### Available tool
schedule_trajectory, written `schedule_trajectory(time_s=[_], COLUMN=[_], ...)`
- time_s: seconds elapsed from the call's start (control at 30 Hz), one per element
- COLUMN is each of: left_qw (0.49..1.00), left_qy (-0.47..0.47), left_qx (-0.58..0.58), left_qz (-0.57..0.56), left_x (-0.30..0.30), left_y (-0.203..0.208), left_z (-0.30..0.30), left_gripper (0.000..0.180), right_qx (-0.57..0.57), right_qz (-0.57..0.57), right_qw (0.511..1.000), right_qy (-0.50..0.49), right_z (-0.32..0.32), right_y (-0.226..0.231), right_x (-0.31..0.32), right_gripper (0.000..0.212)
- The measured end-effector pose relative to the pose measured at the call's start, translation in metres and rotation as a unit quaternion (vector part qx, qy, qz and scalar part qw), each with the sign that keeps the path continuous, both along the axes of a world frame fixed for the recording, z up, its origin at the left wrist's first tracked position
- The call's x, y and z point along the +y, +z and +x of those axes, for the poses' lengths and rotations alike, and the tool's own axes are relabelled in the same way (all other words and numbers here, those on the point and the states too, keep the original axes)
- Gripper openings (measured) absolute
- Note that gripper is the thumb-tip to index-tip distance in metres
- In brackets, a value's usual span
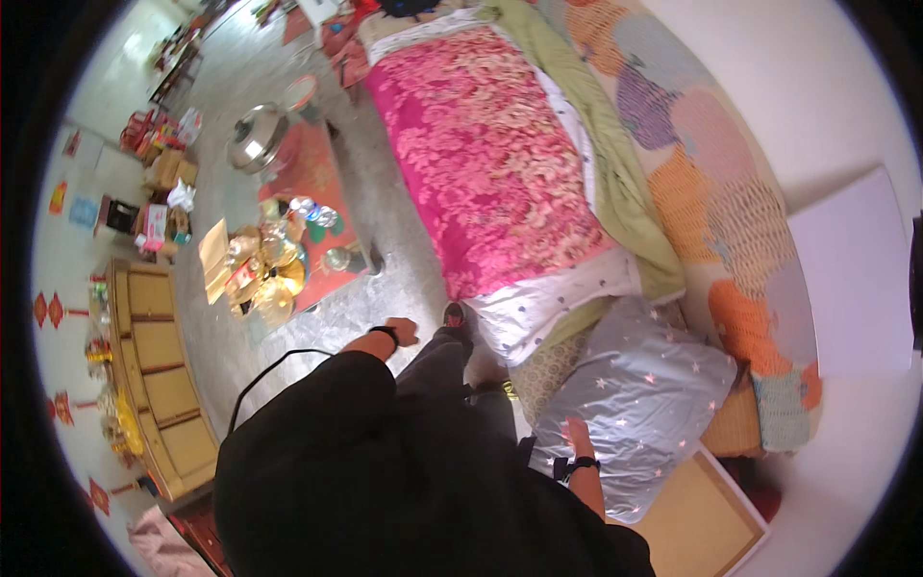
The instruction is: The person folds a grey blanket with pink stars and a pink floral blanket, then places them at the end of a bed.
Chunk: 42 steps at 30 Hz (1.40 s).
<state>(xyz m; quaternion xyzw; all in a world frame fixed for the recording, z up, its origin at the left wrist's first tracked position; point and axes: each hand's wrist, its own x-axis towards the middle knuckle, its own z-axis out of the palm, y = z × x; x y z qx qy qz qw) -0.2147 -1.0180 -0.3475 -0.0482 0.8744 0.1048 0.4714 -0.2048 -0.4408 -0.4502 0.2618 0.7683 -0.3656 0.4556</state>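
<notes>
My left hand (406, 332) hangs over the floor in front of my body, its fingers curled and nothing showing in them. A black band circles that wrist. On the right, my right hand (579, 439) appears in front of a grey pillow (644, 385) with pale stars. Its fingers look drawn together; I see no fold of cloth between them, and whether it touches the pillow is unclear. That wrist wears a black band too. The pillow lies at the near end of a bed, beside a pink floral quilt (490, 154) and a patterned cushion (548, 380).
A low red table (332, 183) at left bears bottles (279, 245), a lidded metal pot (258, 139) and a glass jar (336, 258). A wooden cabinet (159, 365) lines the left wall. Near my right arm is a pale-edged wooden panel (692, 519). A white board (856, 279) leans at right.
</notes>
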Motion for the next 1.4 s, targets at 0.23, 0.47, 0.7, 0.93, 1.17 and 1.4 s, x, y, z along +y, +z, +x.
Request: schedule_trajectory(time_s=[0.23,0.47,0.7,0.93,1.17,1.4], left_qw=[0.965,0.957,0.966,0.949,0.913,0.871], left_qy=[0.261,0.221,0.187,0.229,0.336,0.430], left_qx=[-0.019,0.087,0.069,0.076,0.062,0.104], left_qz=[-0.022,0.165,0.162,0.202,0.223,0.215], left_x=[-0.127,-0.086,-0.059,-0.027,-0.012,-0.001], left_y=[0.005,-0.045,-0.080,-0.071,-0.112,-0.114], left_z=[0.091,0.028,-0.039,-0.074,-0.052,-0.052], left_gripper=[0.047,0.040,0.026,0.026,0.028,0.025], right_qx=[-0.006,0.020,-0.012,-0.160,-0.144,-0.049], right_qz=[-0.107,-0.153,-0.197,-0.100,-0.156,-0.081], right_qw=[0.991,0.980,0.976,0.963,0.968,0.986], right_qy=[0.076,0.127,0.091,0.193,-0.131,-0.140], right_z=[-0.106,-0.170,-0.178,-0.191,-0.239,-0.255], right_y=[0.042,0.067,0.033,-0.068,-0.096,-0.070], right_x=[-0.167,-0.283,-0.348,-0.357,-0.418,-0.445], right_gripper=[0.040,0.038,0.029,0.027,0.065,0.072])
